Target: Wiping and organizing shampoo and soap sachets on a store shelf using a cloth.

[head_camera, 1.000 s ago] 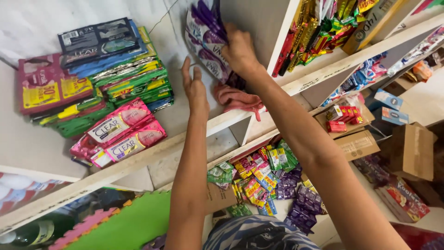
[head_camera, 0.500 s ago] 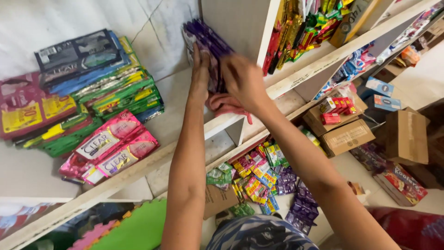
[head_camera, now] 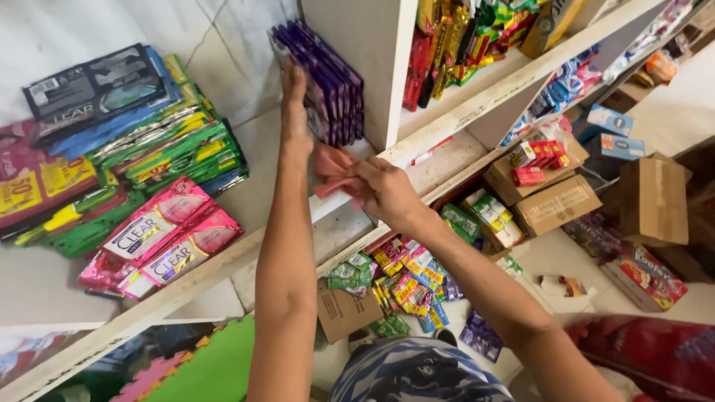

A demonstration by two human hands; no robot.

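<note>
Purple sachets (head_camera: pixel 328 82) stand upright in a stack on the white shelf (head_camera: pixel 462 119), pressed against the white divider (head_camera: pixel 372 67). Left hand (head_camera: pixel 296 112), its grip released and fingers flat, pushes on the stack's front face. Right hand (head_camera: pixel 387 192) is clenched on a pink cloth (head_camera: pixel 331 173) at the shelf's front edge, just below the sachets. Left of the hands lie pink sachets (head_camera: pixel 160 238), then green and yellow packets (head_camera: pixel 167 152) under a dark and blue pile (head_camera: pixel 97 85), with magenta packets (head_camera: pixel 30 182) at the far left. Beyond the divider stand red, yellow and green packets (head_camera: pixel 462 37). Below, cardboard boxes (head_camera: pixel 555 201) hold small colourful packs.
</note>
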